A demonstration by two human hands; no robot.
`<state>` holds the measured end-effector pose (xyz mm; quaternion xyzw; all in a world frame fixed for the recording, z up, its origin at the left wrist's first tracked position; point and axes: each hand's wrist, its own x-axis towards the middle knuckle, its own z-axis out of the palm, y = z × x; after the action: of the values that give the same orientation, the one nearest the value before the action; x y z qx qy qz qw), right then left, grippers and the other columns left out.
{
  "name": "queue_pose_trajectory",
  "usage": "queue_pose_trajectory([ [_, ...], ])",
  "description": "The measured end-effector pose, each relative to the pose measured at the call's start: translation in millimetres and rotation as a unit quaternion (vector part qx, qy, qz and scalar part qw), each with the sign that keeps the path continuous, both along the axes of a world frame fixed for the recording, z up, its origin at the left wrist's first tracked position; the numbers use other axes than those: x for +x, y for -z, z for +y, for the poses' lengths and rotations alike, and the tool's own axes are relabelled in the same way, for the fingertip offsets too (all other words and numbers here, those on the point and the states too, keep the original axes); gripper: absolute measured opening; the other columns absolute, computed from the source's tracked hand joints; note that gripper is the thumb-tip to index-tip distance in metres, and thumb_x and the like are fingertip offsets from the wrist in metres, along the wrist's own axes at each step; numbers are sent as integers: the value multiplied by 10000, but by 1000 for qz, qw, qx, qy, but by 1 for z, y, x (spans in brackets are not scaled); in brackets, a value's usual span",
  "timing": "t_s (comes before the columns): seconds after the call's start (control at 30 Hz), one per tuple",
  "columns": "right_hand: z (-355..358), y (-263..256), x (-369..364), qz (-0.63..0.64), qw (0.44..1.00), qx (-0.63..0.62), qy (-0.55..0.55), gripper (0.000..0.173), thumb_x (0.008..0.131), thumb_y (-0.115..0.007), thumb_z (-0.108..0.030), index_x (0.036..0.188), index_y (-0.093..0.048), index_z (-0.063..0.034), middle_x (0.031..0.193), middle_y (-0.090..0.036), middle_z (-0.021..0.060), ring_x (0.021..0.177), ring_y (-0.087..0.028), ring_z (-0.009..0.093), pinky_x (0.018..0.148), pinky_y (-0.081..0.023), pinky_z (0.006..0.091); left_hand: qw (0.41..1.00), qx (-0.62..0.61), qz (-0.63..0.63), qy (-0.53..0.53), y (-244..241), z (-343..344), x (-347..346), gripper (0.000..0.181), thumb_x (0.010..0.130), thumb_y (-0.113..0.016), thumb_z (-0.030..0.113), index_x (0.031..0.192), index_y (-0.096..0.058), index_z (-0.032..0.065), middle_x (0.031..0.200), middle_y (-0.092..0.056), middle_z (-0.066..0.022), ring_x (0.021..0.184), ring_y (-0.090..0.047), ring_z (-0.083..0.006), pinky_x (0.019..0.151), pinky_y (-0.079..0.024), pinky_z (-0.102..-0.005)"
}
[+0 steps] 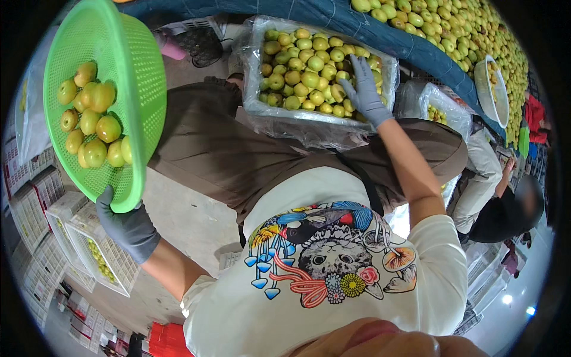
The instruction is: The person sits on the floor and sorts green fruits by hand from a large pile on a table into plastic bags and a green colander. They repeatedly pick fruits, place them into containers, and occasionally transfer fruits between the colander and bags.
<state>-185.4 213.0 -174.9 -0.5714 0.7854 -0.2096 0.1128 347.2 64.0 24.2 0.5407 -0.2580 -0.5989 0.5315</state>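
Note:
My left hand (pixel 127 225), in a grey glove, grips the lower rim of a light-green plastic colander (pixel 147 76). The colander is raised and tilted, with several yellow-green, jujube-like fruits (pixel 108 128) gathered inside it. In a matching glove, my right hand (pixel 366 93) reaches into a crate lined with clear plastic (pixel 312 117). Its fingers are spread over the loose fruit (pixel 310 79) near the crate's right end. I see no fruit gripped there, though the palm side is hidden. The crate stands just beyond my lap, full of the same fruit.
Beyond the crate, a dark blue padded edge (pixel 321 15) borders a wide heap of fruit (pixel 446 31). A white basket (pixel 491 91) rests on it. Another lined crate (pixel 439 105) and a seated person (pixel 495 214) are at right. White plastic crates (pixel 102 250) stand at left.

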Motion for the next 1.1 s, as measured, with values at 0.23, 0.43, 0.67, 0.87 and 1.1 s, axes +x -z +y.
queue_pose_trajectory([
  [0.23,-37,19,56,129,990,-17,48,641,913,-607,-336,1461,-361,-112,1441,-355,276,1349,-330,449,1119,-217,590,999,-39,4,12,-11,-13,-48,544,873,-560,81,1382,-404,-33,1342,-526,-203,1160,-579,-353,981,-499,-506],
  [0.43,-76,31,82,168,986,-17,14,447,912,-565,-305,1303,-547,-90,1442,-387,214,1354,-344,396,1160,-186,527,1000,-1,-6,19,-8,-14,-72,527,867,-571,87,1358,-426,-37,1293,-563,-193,1096,-613,-328,902,-530,-431],
  [0.67,-91,16,89,212,976,20,43,431,929,-526,-274,1309,-528,-70,1455,-397,197,1370,-348,370,1166,-184,523,999,40,15,28,-5,-3,-97,543,842,-584,63,1353,-436,-44,1305,-554,-181,1175,-568,-318,969,-503,-433],
  [0.87,-92,24,98,169,982,-17,-88,461,962,-501,-309,1394,-453,-156,1419,-462,137,1338,-393,332,1169,-189,511,998,40,-1,53,7,-3,-103,568,849,-563,86,1381,-408,-40,1336,-523,-184,1207,-537,-328,1025,-457,-455],
  [1.1,-101,16,66,226,969,82,-62,353,980,-481,-347,1265,-606,-182,1393,-505,81,1358,-376,280,1183,-161,481,994,47,-30,91,6,4,-112,614,857,-562,111,1423,-363,-21,1365,-491,-175,1242,-500,-323,1074,-398,-477],
])
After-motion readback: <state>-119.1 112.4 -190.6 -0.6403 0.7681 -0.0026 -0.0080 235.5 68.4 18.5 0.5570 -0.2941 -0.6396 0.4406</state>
